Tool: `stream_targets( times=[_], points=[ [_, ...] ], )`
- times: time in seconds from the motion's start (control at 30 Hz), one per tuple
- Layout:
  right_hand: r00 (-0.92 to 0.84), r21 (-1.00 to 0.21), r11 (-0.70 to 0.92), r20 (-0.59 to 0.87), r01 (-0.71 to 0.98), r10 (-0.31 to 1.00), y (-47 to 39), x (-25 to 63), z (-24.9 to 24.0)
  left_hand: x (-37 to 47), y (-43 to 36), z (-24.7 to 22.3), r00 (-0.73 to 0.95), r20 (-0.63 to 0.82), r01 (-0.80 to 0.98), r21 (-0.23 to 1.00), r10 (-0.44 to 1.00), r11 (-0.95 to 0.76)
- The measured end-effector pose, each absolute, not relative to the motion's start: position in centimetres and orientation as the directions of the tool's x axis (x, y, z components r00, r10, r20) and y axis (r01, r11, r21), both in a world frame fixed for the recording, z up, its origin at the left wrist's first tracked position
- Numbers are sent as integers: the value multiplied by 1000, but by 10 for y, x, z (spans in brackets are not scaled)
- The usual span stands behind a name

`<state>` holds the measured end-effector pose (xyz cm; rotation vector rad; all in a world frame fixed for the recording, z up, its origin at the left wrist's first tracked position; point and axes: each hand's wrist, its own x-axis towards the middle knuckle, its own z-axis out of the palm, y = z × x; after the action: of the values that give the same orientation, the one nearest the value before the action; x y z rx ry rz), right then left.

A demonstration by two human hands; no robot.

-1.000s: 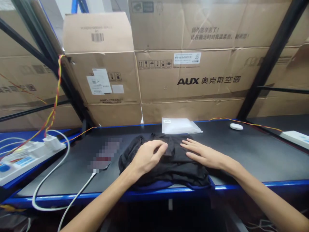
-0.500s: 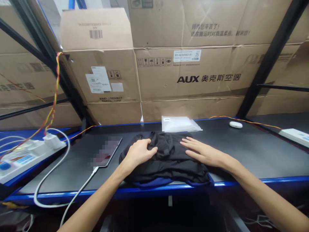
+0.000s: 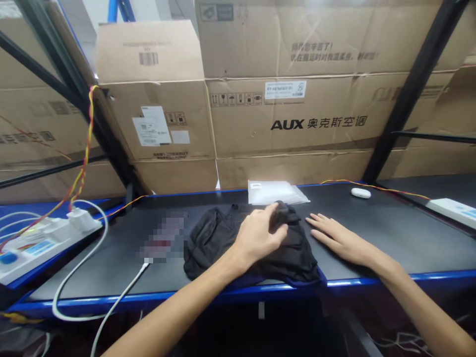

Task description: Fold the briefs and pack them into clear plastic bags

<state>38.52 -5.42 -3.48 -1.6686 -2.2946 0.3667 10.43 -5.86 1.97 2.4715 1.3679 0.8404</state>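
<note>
A rumpled black cloth (image 3: 211, 243), perhaps a garment, lies in a loose heap at the table's front edge; a bit of dark blue shows along its underside. My left hand (image 3: 258, 235) reaches across the heap, with a bunched fold of the cloth between its thumb and fingers. To the right of the cloth, my right hand (image 3: 340, 240) rests palm down on the table, its fingers extended and just apart from the fabric. Behind the heap lies a flat white plastic packet (image 3: 277, 192).
On the dark table (image 3: 390, 238), a pixelated phone (image 3: 163, 240) with a white cable (image 3: 122, 292) lies at left. A small white case (image 3: 360, 193) sits back right. Power strips (image 3: 44, 240) stand at both sides. Cardboard boxes (image 3: 245, 144) wall the back between black posts.
My left hand has moved right across the cloth, drawing a fold with it and loosening the heap. My right hand has slid right, off the cloth and onto the table.
</note>
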Motion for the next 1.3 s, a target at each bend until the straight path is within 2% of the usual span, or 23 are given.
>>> stream_targets(
  times=[0.1, 0.17, 0.43, 0.53, 0.63, 0.73, 0.8, 0.9, 1.07, 1.3],
  points=[
    [-311, -317, 328, 104, 890, 945, -56, 388, -39, 123, -63, 1, 640, 298, 666, 244, 708, -705],
    [-318, -309, 335, 108, 890, 942, -56, 387, -40, 128, -65, -8, 687, 250, 651, 206, 682, -731],
    [-325, -339, 346, 117, 875, 938, -54, 389, -41, 114, -63, 2, 733, 132, 603, 330, 668, -727],
    [-293, -388, 326, 142, 862, 945, -54, 386, -37, 92, -59, 10, 751, 116, 571, 379, 650, -728],
    [-272, -468, 355, 236, 809, 933, -53, 371, -22, 57, -49, 16, 711, 110, 620, 368, 694, -694],
    [-399, -491, 486, 278, 723, 874, -49, 346, -3, 19, -38, 14, 607, 89, 739, 304, 790, -601],
    [-518, -469, 563, 235, 680, 822, -45, 329, 6, -1, -33, 9, 560, 54, 788, 273, 827, -552],
    [-601, -410, 604, 154, 683, 784, -37, 314, 10, -18, -30, -2, 542, 39, 809, 247, 839, -534],
    [-652, -398, 619, 67, 677, 755, -33, 314, 3, -21, -32, -13, 543, 86, 808, 218, 835, -548],
    [-648, -417, 605, 47, 679, 760, -36, 317, 1, -21, -32, -8, 543, 86, 809, 214, 836, -547]
  ],
)
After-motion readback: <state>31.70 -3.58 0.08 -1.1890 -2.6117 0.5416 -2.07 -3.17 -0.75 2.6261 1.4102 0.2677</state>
